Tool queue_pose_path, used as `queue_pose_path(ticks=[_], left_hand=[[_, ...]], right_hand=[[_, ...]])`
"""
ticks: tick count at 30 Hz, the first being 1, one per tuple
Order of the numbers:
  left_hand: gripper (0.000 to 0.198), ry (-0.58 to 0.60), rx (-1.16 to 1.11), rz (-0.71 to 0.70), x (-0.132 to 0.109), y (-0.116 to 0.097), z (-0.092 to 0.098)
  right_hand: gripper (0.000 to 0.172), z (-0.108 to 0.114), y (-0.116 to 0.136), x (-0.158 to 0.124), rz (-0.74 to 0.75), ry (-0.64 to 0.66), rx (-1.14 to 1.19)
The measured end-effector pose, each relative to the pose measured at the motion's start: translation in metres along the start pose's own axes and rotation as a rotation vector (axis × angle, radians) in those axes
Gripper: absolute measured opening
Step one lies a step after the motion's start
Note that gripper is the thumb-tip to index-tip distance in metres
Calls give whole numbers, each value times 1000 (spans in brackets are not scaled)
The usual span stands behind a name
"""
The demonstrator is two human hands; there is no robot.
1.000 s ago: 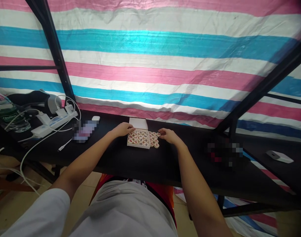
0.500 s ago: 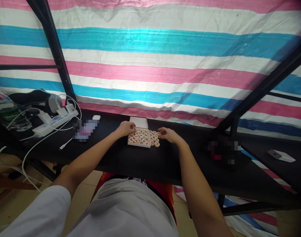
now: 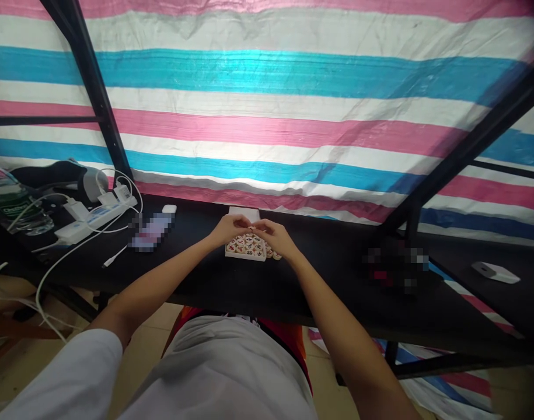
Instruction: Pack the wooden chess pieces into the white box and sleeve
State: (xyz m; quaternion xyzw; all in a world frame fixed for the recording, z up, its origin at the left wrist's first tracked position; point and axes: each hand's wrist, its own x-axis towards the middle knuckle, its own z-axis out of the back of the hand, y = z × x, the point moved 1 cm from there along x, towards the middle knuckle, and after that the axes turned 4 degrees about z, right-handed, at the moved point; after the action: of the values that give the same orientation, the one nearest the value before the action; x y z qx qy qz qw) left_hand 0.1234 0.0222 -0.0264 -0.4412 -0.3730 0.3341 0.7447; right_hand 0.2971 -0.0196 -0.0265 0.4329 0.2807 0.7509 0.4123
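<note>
Over an open white box (image 3: 245, 255) of Chinese chess pieces, my two hands meet with their fingertips together. The round, pale pieces (image 3: 249, 246) carry red and dark characters and lie in rows in the box. My right hand (image 3: 273, 235) pinches a small pale Chinese chess piece (image 3: 252, 228), mostly covered by the fingers. Curled in from the other side, my left hand (image 3: 228, 229) has its fingers closed at the same spot; what they hold is hidden. A few loose pieces (image 3: 275, 255) lie against the box's right side, partly under my right hand.
The white lid (image 3: 244, 211) lies behind the box on the black table (image 3: 196, 262). To the left are a blurred phone (image 3: 152, 232), a white power strip (image 3: 96, 219) with cables and a water bottle (image 3: 19, 207). A blurred dark object (image 3: 393, 271) and a white adapter (image 3: 495, 272) are at right.
My right hand has moved left from the loose pieces to above the box, carrying a piece. My left hand has shifted right from the box's back left corner to meet it.
</note>
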Motion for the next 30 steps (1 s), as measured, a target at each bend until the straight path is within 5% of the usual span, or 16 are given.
queue_pose_path(ticks=[3, 7, 10, 17, 26, 30], left_hand=[[34, 17, 145, -25, -2, -5, 0], [28, 26, 653, -204, -2, -9, 21], [27, 167, 900, -149, -2, -5, 39], [42, 295, 875, 65, 1, 5, 54], [41, 274, 805, 107, 3, 7, 54], [32, 245, 782, 67, 3, 3, 50]], right_hand=[[32, 10, -7, 1, -44, -13, 52], [33, 50, -28, -2, -215, -128, -144], [26, 80, -44, -11, -393, -137, -221], [24, 93, -60, -26, -739, 66, 71], [21, 84, -64, -21, -715, 67, -117], [20, 84, -62, -19, -569, 2, -326]])
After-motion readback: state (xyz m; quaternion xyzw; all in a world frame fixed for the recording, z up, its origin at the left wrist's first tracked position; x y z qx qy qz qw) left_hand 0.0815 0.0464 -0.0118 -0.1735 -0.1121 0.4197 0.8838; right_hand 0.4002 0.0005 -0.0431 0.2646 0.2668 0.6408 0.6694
